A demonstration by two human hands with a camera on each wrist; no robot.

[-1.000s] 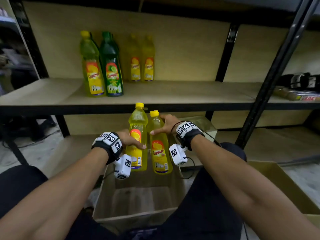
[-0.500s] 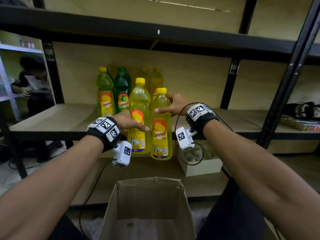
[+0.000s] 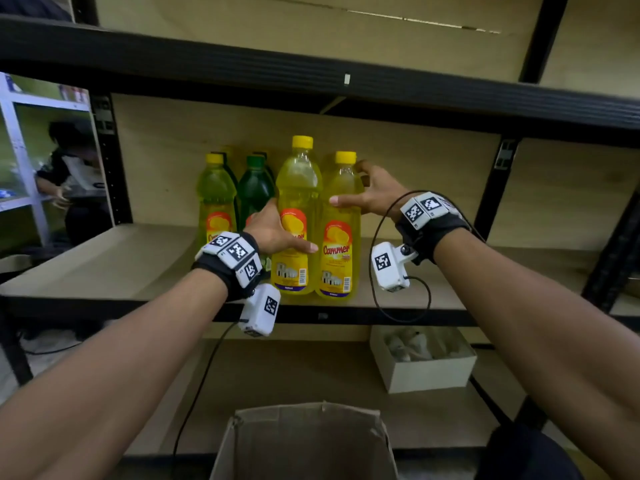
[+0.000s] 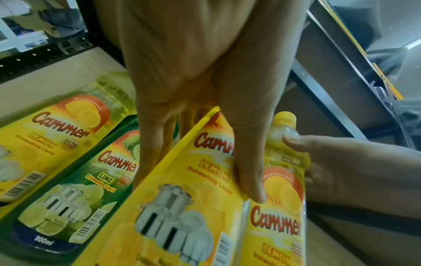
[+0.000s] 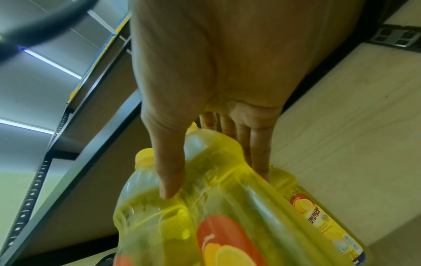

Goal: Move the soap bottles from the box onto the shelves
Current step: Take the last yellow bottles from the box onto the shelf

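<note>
Two yellow lemon soap bottles stand side by side at the front edge of the wooden shelf [image 3: 104, 268]. My left hand [image 3: 277, 233] grips the left bottle [image 3: 298, 188] round its label. My right hand [image 3: 370, 194] grips the right bottle [image 3: 341, 258] at its shoulder. The left wrist view shows my left hand [image 4: 205, 90] with its thumb across the left bottle's label [image 4: 182, 198], and the right bottle [image 4: 282, 207] beside it. In the right wrist view my right hand [image 5: 216, 72] wraps the right bottle [image 5: 216, 207]. Whether the bottle bases touch the board is unclear.
A yellow-green bottle [image 3: 216, 199] and a green lime bottle [image 3: 254, 188] stand just left, with more bottles half hidden behind. The open cardboard box [image 3: 304, 441] is below me. A small white box [image 3: 422, 362] sits on the lower shelf. The shelf board right of the bottles is bare.
Both hands have carried the two yellow bottles up from over the cardboard box to the shelf's front edge, next to the green bottle. My view has tilted upward.
</note>
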